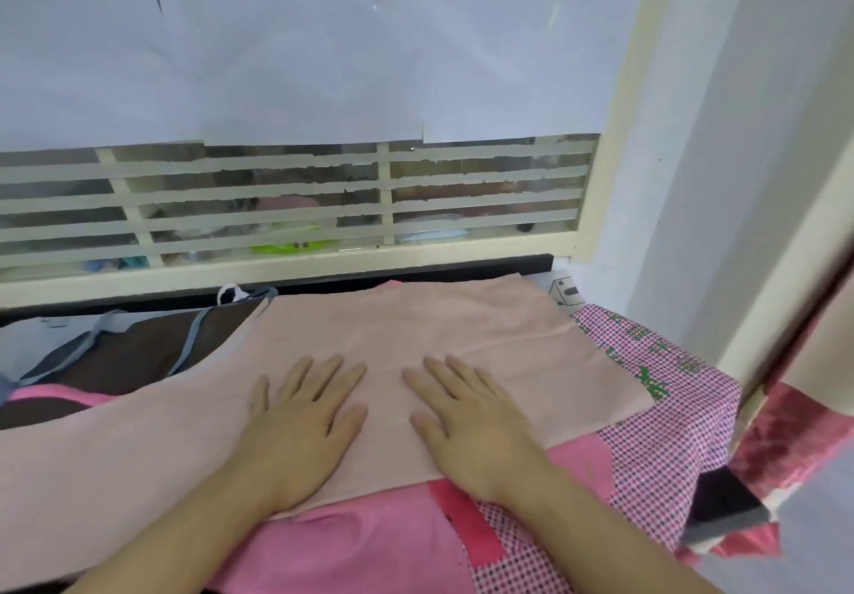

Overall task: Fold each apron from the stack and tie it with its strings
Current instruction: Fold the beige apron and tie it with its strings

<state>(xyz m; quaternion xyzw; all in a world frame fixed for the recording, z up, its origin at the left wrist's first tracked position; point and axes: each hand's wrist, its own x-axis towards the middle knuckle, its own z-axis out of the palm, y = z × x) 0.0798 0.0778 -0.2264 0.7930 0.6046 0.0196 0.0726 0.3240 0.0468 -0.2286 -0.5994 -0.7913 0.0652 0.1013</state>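
Observation:
A pale pink apron (416, 330) lies spread flat on top of the stack, reaching from the left edge to the right. My left hand (300, 422) and my right hand (471, 427) both rest palm down on it near its front edge, fingers spread, side by side, holding nothing. Under it lies a bright pink apron (369, 542) and a pink checked apron (661, 413) with green print. A dark brown apron (138, 353) with grey strings (92, 344) lies at the left. The pale apron's own strings are not visible.
A barred window (295, 205) with paper taped over its upper part stands right behind the work surface. A white wall (739, 177) and a door frame close the right side. Red patterned cloth (785, 445) hangs at the right edge.

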